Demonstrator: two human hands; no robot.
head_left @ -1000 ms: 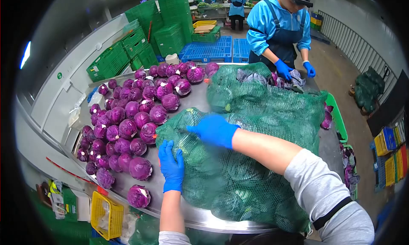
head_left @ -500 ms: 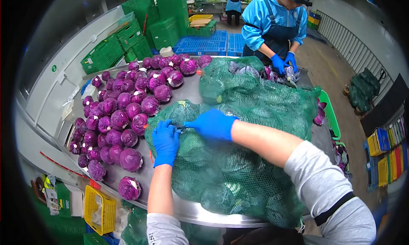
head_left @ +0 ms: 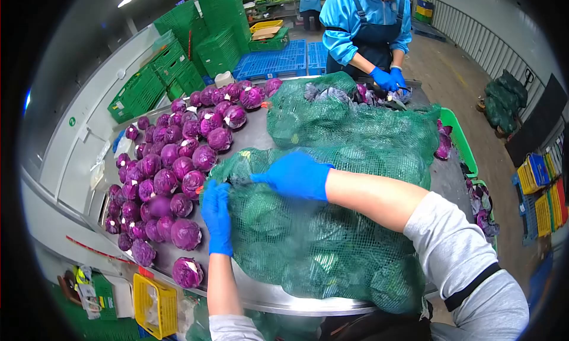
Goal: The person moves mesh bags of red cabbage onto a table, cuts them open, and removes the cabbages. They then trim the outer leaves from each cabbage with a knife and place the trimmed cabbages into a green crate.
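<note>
Filled green mesh bags lie on a metal table; the nearer bag (head_left: 332, 240) spreads below my hands. My left hand (head_left: 217, 213), in a blue glove, is at that bag's left end, close to an orange bit, with its fingertips hard to make out. Just right of it, my right hand (head_left: 296, 175), also blue-gloved, is closed over the bag's upper left part; what it holds is hidden. Many purple cabbages (head_left: 185, 234) are heaped to the left. Behind the near bag lies another mesh bag (head_left: 349, 125).
Across the table a person (head_left: 367, 33) in blue gloves handles cabbage. Green crates (head_left: 136, 89) and a blue pallet (head_left: 272, 59) stand behind. A bright green tub (head_left: 456, 139) is at the right edge, a yellow basket (head_left: 155, 305) at the lower left.
The view has shifted slightly. My left hand has moved a little left and down relative to the bag's end. My right hand stays over the bag.
</note>
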